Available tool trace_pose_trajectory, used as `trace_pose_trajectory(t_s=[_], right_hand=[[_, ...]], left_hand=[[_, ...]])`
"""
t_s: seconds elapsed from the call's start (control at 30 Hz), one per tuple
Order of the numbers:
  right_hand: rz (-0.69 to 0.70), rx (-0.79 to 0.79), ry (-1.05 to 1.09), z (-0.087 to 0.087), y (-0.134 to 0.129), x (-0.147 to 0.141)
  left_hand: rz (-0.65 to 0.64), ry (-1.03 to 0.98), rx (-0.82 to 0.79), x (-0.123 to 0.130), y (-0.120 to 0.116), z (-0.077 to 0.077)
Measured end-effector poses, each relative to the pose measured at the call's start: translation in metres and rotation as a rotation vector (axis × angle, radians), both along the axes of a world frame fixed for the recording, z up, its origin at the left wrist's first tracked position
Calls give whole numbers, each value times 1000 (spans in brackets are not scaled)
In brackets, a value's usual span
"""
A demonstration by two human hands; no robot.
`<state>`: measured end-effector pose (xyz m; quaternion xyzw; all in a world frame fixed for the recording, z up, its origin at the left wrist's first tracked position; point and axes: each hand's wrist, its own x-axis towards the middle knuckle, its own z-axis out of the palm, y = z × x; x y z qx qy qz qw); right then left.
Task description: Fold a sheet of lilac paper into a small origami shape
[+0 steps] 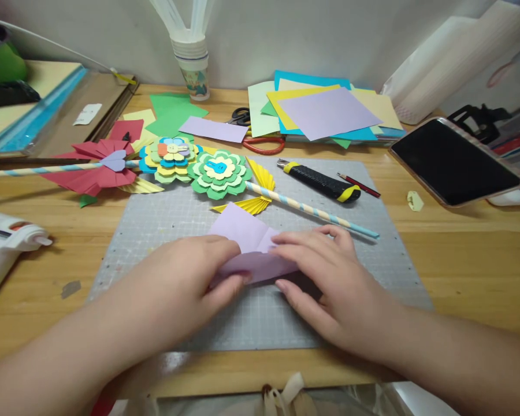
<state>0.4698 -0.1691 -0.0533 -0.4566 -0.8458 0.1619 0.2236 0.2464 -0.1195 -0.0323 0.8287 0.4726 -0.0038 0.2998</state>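
A creased sheet of purple paper [247, 231] is over the grey cutting mat [251, 323], its near edge folded up. My left hand [203, 271] pinches the paper's left part between thumb and fingers. On the right, my right hand [325, 271] rests its spread fingertips on the paper, with the thumb apart and lower down. Just beyond the paper lie a green layered paper flower [220, 173] and a striped stick [312, 214] with yellow pleated leaves [260, 179].
A black cutter [323, 182] and pencil [359, 185] lie on the mat. Behind are red-handled scissors [264, 144], stacked coloured paper [329, 112] and a cup [195, 72]. A glue gun [4, 248] sits left, a tablet [457, 162] right.
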Motion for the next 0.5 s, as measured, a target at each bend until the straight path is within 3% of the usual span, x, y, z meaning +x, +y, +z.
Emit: trace_pose_trajectory(t_s=[0.1,0.2,0.33,0.5], right_hand=[[-34,127,18,3,-4,1],[66,191,17,5,-8,2],[233,147,0,1,-12,0],[247,85,-49,-2,-14,-4]], left_hand=[[103,39,-2,4,8,-8],[152,39,37,7,14,-13],[171,44,54,8,18,-16],[180,48,57,7,20,-17]])
